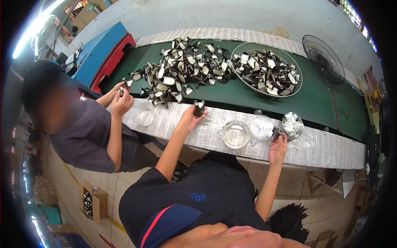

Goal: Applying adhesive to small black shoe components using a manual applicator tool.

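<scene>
My left hand (pixel 190 119) is closed round a small black part (pixel 199 109) with a pale patch, at the near edge of the green belt. Over the covered ledge to the right, my right hand (pixel 278 149) pinches a small dark piece (pixel 275 132); its kind is too small to tell. A clear round bowl (pixel 236 135) sits between my hands. Close to my right hand are a lidded clear tub (pixel 262 127) and a container holding crumpled white material (pixel 292 125). Beyond my left hand lies a heap of black parts with pale oval faces (pixel 182 68).
A round wire basket (pixel 298 78) full of similar parts stands on the green belt (pixel 318 99). Behind it, a fan (pixel 324 60) leans near the wall. At my left a co-worker (pixel 89 120) handles parts beside another clear bowl (pixel 145 117). An open carton (pixel 98 202) is on the floor.
</scene>
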A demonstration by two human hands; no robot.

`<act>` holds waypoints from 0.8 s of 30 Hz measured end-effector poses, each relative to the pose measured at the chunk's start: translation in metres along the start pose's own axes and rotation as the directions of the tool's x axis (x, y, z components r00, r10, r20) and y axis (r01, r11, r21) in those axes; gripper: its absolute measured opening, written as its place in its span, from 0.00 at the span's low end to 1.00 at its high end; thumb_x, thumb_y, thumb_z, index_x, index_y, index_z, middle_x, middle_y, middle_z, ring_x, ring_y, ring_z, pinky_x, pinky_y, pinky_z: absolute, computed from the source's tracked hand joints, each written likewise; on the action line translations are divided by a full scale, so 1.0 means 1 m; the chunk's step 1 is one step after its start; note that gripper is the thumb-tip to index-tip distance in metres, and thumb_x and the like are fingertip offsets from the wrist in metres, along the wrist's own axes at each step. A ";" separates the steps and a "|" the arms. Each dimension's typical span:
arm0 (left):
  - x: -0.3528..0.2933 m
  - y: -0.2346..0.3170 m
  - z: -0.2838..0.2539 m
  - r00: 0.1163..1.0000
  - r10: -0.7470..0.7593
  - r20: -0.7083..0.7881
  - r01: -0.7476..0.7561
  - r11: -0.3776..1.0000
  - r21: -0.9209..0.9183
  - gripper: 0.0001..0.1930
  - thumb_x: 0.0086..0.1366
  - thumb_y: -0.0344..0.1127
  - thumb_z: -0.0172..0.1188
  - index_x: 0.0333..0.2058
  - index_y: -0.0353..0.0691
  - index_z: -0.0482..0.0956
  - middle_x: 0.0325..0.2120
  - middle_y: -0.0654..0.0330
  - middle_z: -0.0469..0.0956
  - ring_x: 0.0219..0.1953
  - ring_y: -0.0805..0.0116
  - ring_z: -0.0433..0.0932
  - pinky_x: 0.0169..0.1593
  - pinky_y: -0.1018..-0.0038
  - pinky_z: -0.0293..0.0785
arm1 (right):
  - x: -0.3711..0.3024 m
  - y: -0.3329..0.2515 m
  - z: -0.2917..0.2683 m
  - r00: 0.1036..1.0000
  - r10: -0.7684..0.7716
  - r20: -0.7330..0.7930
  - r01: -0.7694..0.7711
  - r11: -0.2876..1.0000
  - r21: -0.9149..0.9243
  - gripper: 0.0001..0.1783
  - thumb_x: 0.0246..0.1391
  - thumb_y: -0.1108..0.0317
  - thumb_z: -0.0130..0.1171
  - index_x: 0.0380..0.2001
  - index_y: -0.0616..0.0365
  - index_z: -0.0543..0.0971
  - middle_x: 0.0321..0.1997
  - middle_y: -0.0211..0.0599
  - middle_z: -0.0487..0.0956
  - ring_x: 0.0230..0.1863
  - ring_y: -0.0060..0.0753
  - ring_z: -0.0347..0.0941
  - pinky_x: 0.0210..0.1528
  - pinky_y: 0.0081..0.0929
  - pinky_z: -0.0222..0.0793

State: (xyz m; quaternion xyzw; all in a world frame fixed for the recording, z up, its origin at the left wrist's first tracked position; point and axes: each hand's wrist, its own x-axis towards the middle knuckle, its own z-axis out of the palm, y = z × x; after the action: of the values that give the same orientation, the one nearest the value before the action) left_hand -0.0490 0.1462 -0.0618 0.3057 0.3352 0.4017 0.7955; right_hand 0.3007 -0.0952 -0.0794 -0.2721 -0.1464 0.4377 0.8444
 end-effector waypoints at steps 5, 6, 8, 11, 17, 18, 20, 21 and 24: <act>-0.061 -0.032 0.022 0.996 -0.027 -0.085 0.031 0.998 0.051 0.19 0.72 0.41 0.47 0.50 0.28 0.68 0.44 0.49 0.77 0.45 0.59 0.80 0.43 0.73 0.80 | 0.000 0.000 -0.003 0.999 0.025 -0.041 -0.026 0.999 -0.022 0.12 0.61 0.74 0.54 0.47 0.54 0.69 0.45 0.33 0.78 0.44 0.25 0.75 0.48 0.22 0.71; -0.070 -0.033 0.026 0.998 0.017 -0.060 -0.016 0.999 0.029 0.18 0.71 0.39 0.50 0.51 0.28 0.68 0.44 0.51 0.77 0.45 0.61 0.80 0.45 0.74 0.79 | 0.000 0.000 -0.001 0.997 0.031 -0.075 -0.034 0.999 -0.040 0.10 0.61 0.73 0.54 0.44 0.54 0.70 0.44 0.32 0.78 0.43 0.24 0.75 0.45 0.21 0.72; -0.088 -0.033 0.032 0.997 0.044 -0.062 -0.039 0.995 0.087 0.18 0.71 0.38 0.51 0.51 0.29 0.68 0.44 0.53 0.77 0.45 0.63 0.79 0.46 0.75 0.78 | -0.001 -0.001 -0.007 0.998 0.043 -0.037 -0.045 0.997 -0.069 0.10 0.61 0.73 0.54 0.46 0.54 0.70 0.45 0.33 0.78 0.45 0.25 0.75 0.46 0.22 0.72; -0.108 -0.032 0.034 0.993 0.075 -0.087 -0.063 0.988 0.138 0.18 0.69 0.36 0.54 0.53 0.30 0.69 0.43 0.56 0.77 0.44 0.69 0.79 0.46 0.77 0.77 | -0.003 -0.001 -0.005 0.999 0.036 -0.022 -0.038 0.993 -0.115 0.13 0.61 0.72 0.54 0.49 0.55 0.70 0.47 0.34 0.77 0.48 0.27 0.74 0.48 0.23 0.71; -0.136 -0.038 0.045 0.996 0.094 -0.009 -0.093 0.990 0.107 0.16 0.68 0.38 0.57 0.49 0.35 0.74 0.38 0.63 0.78 0.37 0.75 0.77 0.39 0.81 0.73 | -0.039 -0.003 0.069 0.997 0.070 -0.026 -0.074 0.914 -0.400 0.15 0.61 0.73 0.54 0.51 0.61 0.73 0.45 0.34 0.76 0.46 0.23 0.72 0.46 0.21 0.68; -0.139 -0.038 0.052 0.995 0.098 0.021 -0.099 0.991 0.095 0.15 0.68 0.37 0.57 0.47 0.34 0.75 0.35 0.63 0.78 0.35 0.77 0.76 0.38 0.81 0.72 | -0.050 -0.005 0.094 0.997 0.076 0.005 -0.063 0.864 -0.499 0.15 0.60 0.73 0.54 0.51 0.62 0.74 0.46 0.34 0.76 0.45 0.22 0.71 0.46 0.20 0.68; -0.145 -0.035 0.069 0.996 0.065 0.066 -0.073 0.990 0.124 0.14 0.67 0.37 0.58 0.46 0.34 0.75 0.34 0.62 0.78 0.33 0.77 0.75 0.38 0.81 0.72 | -0.068 -0.006 0.135 0.987 0.027 0.160 0.095 0.706 -0.702 0.15 0.59 0.75 0.55 0.50 0.63 0.75 0.47 0.34 0.76 0.43 0.21 0.71 0.46 0.18 0.67; -0.148 -0.034 0.076 0.993 0.044 0.112 -0.061 0.986 0.157 0.13 0.67 0.36 0.58 0.45 0.34 0.76 0.33 0.62 0.78 0.32 0.78 0.75 0.38 0.82 0.72 | -0.075 -0.006 0.151 0.957 -0.004 0.291 0.239 0.582 -0.777 0.15 0.58 0.76 0.55 0.49 0.63 0.76 0.48 0.34 0.76 0.43 0.21 0.70 0.46 0.17 0.66; -0.153 -0.035 0.092 0.990 0.024 0.142 -0.047 0.986 0.162 0.13 0.65 0.34 0.60 0.44 0.33 0.76 0.32 0.62 0.78 0.31 0.77 0.74 0.37 0.82 0.72 | -0.089 -0.005 0.195 0.923 -0.023 0.385 0.366 0.366 -0.856 0.14 0.50 0.80 0.62 0.42 0.63 0.80 0.46 0.41 0.76 0.41 0.29 0.75 0.39 0.21 0.74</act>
State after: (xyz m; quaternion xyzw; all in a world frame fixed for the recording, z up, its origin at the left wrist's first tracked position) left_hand -0.0314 -0.0195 0.0101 0.4037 0.3051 0.3642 0.7819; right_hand 0.1580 -0.1059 0.0808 -0.5996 -0.5239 0.2159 0.5652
